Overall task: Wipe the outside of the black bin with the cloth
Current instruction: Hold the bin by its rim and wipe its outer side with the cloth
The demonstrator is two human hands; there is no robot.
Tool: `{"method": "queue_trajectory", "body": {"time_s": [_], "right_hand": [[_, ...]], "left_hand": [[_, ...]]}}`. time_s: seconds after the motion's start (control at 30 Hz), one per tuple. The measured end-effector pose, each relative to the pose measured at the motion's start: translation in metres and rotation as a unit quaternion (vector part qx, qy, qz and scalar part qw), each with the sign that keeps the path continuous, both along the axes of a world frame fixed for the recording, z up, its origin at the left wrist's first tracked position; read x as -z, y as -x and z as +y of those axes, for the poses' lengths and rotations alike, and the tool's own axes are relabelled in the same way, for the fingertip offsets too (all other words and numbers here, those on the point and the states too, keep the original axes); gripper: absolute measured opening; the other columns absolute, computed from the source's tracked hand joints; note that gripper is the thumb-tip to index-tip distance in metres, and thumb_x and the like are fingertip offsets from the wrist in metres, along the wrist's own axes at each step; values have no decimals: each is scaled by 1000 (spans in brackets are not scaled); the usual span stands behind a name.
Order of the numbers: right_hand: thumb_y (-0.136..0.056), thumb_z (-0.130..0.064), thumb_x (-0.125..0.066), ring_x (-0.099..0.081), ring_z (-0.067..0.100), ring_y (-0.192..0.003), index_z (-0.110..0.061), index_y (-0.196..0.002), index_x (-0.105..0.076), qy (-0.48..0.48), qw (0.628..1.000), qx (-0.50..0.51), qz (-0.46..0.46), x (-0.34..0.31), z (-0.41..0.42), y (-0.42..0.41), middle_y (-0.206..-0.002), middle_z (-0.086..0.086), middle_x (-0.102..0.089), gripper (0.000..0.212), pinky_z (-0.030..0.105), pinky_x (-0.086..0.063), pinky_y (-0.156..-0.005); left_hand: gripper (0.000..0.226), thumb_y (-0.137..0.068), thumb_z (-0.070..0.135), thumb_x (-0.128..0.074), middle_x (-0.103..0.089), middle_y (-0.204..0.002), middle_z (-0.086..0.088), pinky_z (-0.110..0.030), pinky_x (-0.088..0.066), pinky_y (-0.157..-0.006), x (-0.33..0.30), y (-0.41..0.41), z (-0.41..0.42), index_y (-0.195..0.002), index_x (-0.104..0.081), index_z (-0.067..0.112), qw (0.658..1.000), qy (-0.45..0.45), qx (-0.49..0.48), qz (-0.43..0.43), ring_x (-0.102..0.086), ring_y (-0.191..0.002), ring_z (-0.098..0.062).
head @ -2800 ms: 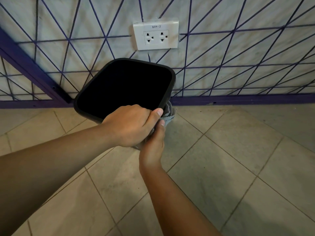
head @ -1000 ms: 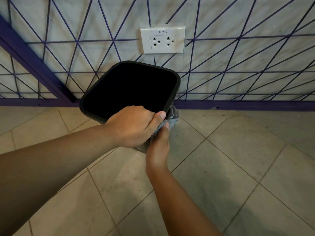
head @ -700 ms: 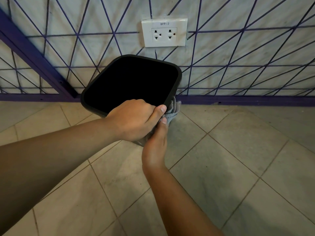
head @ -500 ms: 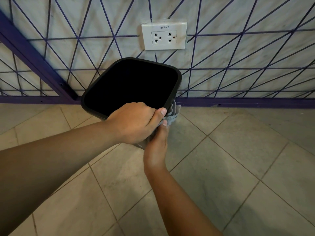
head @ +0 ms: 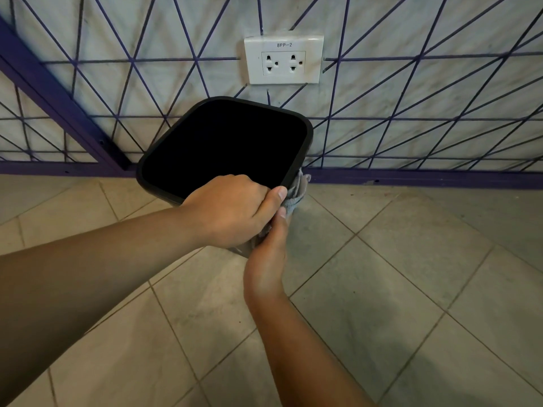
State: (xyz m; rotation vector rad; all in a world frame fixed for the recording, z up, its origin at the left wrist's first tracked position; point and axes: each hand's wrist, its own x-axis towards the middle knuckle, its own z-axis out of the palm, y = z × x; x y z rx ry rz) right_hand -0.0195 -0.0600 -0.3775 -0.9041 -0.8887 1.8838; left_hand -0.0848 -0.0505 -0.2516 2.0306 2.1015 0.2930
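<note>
Square black plastic bin [head: 226, 142] tilted on tiled floor [head: 382, 289] by wall; left hand [head: 232, 212] curled over near rim; right hand [head: 269, 254] presses grey cloth [head: 296, 192] against right side; risk: bin slips if rim grip loosens.

The floor [head: 382, 304] is made of big square tiles in a pale grey-brown colour, with thin dark lines between them. Behind it stands a pale wall [head: 117, 30] that looks like grey-white marble. In front of the wall is a purple metal grid [head: 411, 118] of thin bars that cross each other and make lots of triangles. A thicker purple bar [head: 426, 177] runs along the bottom, where the wall meets the floor. High on the wall sits a white plastic double socket [head: 283, 60] with small letters printed on top.
</note>
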Motion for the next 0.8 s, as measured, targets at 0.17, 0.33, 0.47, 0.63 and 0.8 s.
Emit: {"method": "queue_trajectory", "body": {"time_s": [0.17, 0.33, 0.47, 0.63, 0.8], "right_hand": [[-65, -108, -56, -24, 18, -173, -26, -178, -27, 39, 999, 13, 26, -2, 6, -2, -186, 3, -26, 143, 52, -24, -142], [-74, -96, -56, -36, 19, -169, -23, -177, -29, 44, 998, 9, 45, -6, 8, -3, -182, 6, -35, 129, 50, -30, -140], [-74, -103, -51, -41, 11, -165, -33, -176, -32, 28, 998, 15, 51, -9, 7, -3, -179, -2, -40, 126, 40, -40, -136], [-51, -119, -48, -23, 15, -173, -33, -177, -30, 41, 999, 30, 16, -3, 6, 2, -185, -1, -28, 153, 51, -24, -142], [-79, -101, -47, -30, 19, -171, -24, -178, -27, 27, 1000, 10, -1, 2, 4, -4, -183, 3, -34, 127, 49, -25, -142]], "left_hand": [[61, -101, 48, -15, -59, -57, 4, -31, -47, -55, 0, 0, -1, -75, -63, 22, 1000, -7, 1, 6, -57, -52, -8], [53, -102, 45, -20, -55, -54, 6, -24, -39, -51, -1, -1, 0, -64, -53, 28, 1000, 1, -2, 11, -55, -50, -7], [56, -103, 45, -18, -57, -57, 5, -31, -46, -56, -1, -1, -1, -70, -59, 25, 1000, -10, 5, 8, -57, -54, -8], [50, -103, 43, -21, -55, -55, 5, -24, -35, -52, 1, -1, -2, -63, -48, 29, 1000, -10, -1, -5, -54, -52, -8], [50, -104, 41, -24, -52, -54, 6, -22, -34, -53, 0, 1, -1, -65, -50, 27, 1000, -20, -2, -14, -52, -51, -8]]}}
